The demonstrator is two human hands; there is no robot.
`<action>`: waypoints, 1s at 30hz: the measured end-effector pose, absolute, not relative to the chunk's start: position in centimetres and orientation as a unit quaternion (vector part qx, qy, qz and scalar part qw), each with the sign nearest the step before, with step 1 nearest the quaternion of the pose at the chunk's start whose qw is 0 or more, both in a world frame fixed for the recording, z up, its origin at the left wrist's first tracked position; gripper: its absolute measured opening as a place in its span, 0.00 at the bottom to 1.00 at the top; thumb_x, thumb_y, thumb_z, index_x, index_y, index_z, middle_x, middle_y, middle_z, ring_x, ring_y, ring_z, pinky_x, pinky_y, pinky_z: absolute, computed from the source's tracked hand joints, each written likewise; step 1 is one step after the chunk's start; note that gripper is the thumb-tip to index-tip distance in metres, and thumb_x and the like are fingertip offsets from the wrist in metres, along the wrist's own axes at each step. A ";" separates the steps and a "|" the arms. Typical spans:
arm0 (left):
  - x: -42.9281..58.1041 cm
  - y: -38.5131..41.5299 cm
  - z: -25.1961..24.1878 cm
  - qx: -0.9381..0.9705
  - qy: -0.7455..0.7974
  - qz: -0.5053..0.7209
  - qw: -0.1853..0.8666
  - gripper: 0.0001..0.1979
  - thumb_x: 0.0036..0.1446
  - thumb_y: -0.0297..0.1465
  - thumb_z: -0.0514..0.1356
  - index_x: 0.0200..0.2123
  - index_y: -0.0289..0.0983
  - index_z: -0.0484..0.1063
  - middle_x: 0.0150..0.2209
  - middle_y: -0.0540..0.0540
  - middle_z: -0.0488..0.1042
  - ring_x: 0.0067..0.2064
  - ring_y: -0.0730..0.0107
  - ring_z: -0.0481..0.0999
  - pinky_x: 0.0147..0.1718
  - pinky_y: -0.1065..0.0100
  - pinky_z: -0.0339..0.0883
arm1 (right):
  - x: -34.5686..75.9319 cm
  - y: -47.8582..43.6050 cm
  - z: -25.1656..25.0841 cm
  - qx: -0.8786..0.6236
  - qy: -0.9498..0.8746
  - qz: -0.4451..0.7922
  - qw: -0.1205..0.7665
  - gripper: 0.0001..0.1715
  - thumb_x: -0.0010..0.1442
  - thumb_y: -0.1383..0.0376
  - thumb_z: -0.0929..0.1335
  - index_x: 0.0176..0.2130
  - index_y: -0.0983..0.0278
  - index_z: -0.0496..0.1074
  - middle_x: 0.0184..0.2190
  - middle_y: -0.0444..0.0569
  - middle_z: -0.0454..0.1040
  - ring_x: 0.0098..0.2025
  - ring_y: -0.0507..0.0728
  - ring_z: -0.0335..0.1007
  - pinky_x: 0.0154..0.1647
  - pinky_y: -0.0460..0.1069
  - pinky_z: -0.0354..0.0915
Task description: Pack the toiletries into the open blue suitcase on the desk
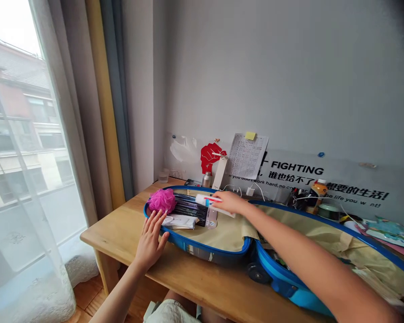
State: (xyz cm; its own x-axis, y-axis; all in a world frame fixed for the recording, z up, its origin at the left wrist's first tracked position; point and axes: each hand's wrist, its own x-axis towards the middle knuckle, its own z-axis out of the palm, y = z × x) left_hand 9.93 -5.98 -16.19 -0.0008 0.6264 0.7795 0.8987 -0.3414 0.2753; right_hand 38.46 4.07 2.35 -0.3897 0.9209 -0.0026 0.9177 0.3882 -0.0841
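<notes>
A blue suitcase with beige lining lies open on the wooden desk. Over its left half, my right hand grips a white toothpaste tube with red and blue print. My left hand rests at the near left rim, fingers spread and holding nothing. Just beyond those fingers is a pink bath pouf inside the case. Dark flat packs lie beside the pouf, with a white packet in front of them. A small pale flat item sits to their right, partly under the tube.
The suitcase's right half holds items partly hidden by my right arm. Behind the case stand a metal bottle, a white upright box and an orange bottle. Curtains hang left of the desk.
</notes>
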 end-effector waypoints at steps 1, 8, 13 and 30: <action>9.9 -6.0 -16.2 -0.691 -0.553 -0.440 0.155 0.26 0.67 0.39 0.49 0.66 0.40 0.60 0.65 0.39 0.64 0.69 0.54 0.55 0.66 0.46 0.49 | 36.0 4.0 1.8 -0.536 -0.843 0.035 0.008 0.20 0.63 0.54 0.68 0.52 0.60 0.71 0.50 0.50 0.75 0.47 0.56 0.73 0.50 0.54 0.70; 10.0 -6.0 -16.1 -0.693 -0.545 -0.438 0.176 0.25 0.67 0.38 0.49 0.65 0.39 0.60 0.65 0.39 0.65 0.69 0.54 0.56 0.65 0.47 0.52 | 27.8 4.3 -1.1 -0.506 -0.860 0.007 -0.060 0.20 0.65 0.56 0.66 0.53 0.62 0.70 0.53 0.52 0.71 0.51 0.57 0.71 0.53 0.58 0.70; 10.0 -6.0 -16.2 -0.695 -0.543 -0.437 0.177 0.25 0.68 0.38 0.49 0.65 0.39 0.60 0.65 0.39 0.64 0.69 0.54 0.55 0.65 0.47 0.53 | 27.4 3.8 -2.4 -0.482 -0.871 0.013 -0.092 0.21 0.65 0.55 0.67 0.54 0.63 0.69 0.53 0.52 0.71 0.51 0.57 0.71 0.52 0.58 0.70; 10.0 -6.1 -16.1 -0.693 -0.543 -0.444 0.167 0.25 0.67 0.38 0.50 0.65 0.40 0.60 0.65 0.40 0.64 0.69 0.54 0.55 0.65 0.48 0.52 | 26.8 2.6 -4.9 -0.477 -0.875 -0.002 -0.084 0.22 0.65 0.56 0.67 0.55 0.63 0.68 0.55 0.53 0.70 0.52 0.58 0.70 0.52 0.59 0.70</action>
State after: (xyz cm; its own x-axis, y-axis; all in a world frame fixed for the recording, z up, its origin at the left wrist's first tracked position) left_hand 10.01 -6.08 -16.12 0.0170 0.6036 0.7971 0.9009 -0.3550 0.2496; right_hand 26.81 2.60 -4.90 -0.5301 0.8354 -0.1453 0.8347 0.5443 0.0837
